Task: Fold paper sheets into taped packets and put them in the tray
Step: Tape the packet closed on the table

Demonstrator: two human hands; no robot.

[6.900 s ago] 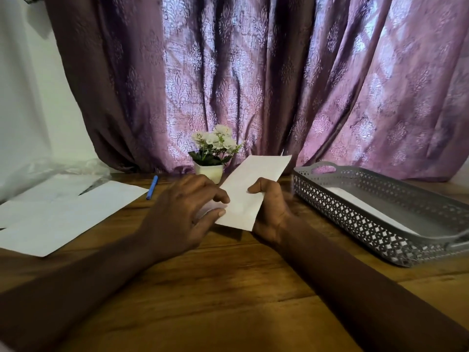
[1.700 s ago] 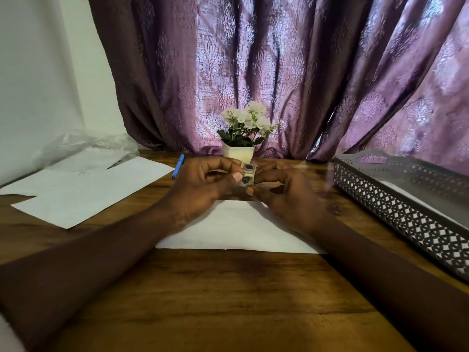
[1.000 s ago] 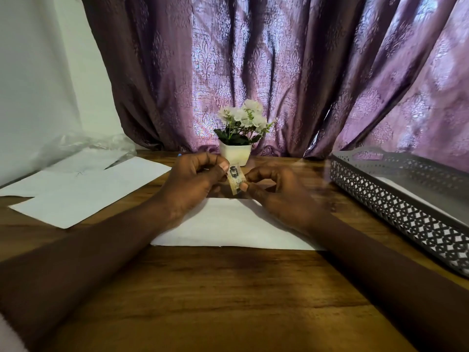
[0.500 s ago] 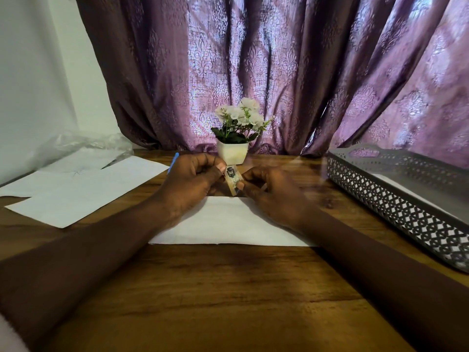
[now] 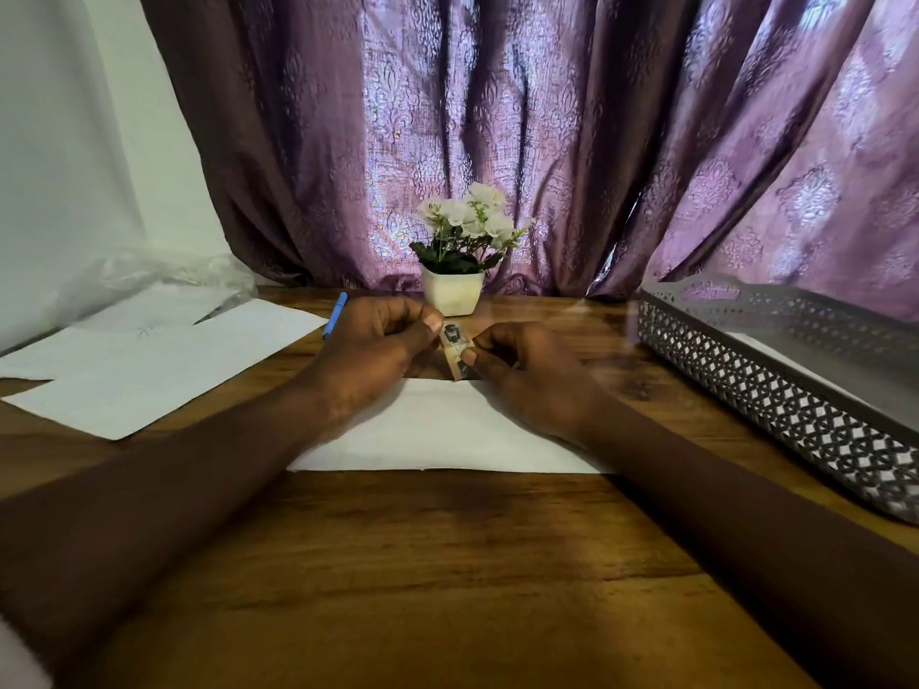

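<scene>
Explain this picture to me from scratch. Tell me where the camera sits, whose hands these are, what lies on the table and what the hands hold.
There is no machine here. A person wears one wide-angle camera on the head, so you look forward and down at that person's own bare arms.

The left hand and right hand meet in the middle and together pinch a small tan roll, which looks like tape, though it is too small to be sure.

Under the hands, a folded white sheet lies flat on the wooden table. More loose white sheets lie at the left, with a blue pen beside them. At the right stands a grey perforated tray with something white inside. At the back, a small pot of white flowers stands before a purple curtain.
</scene>
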